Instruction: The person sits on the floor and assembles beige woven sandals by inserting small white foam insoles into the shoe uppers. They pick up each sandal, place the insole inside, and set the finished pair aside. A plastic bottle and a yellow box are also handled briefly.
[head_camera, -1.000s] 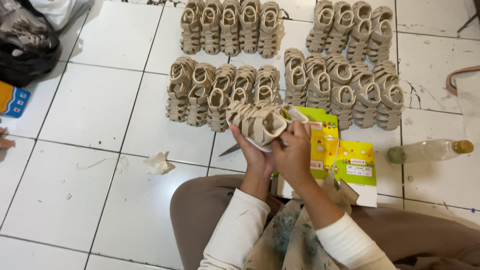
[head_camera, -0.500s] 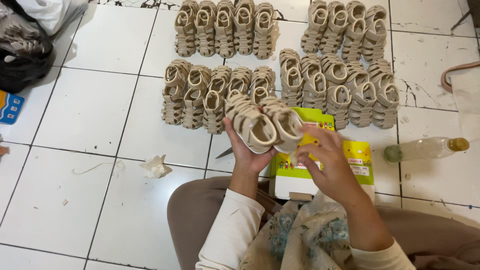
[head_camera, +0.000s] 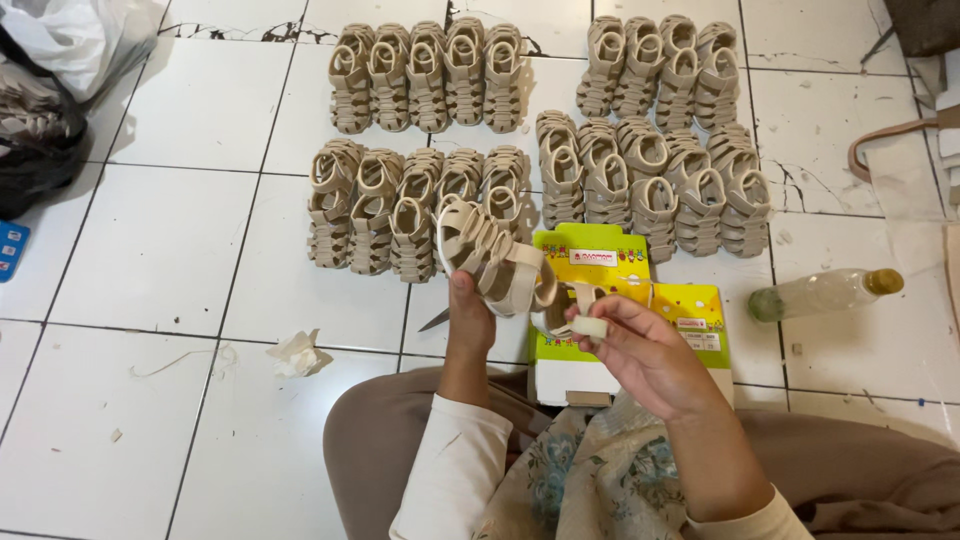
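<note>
Gripping a beige strappy sandal (head_camera: 490, 255) above the yellow-green shoe box (head_camera: 600, 300), the left hand (head_camera: 468, 320) is closed round its heel, while its strap end (head_camera: 585, 325) is pinched by the right hand (head_camera: 640, 350); the strap is best kept taut and untwisted.

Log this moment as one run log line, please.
left hand: holds beige sandal | right hand: pinches its strap | below: yellow-green box | floor: sandal rows
</note>
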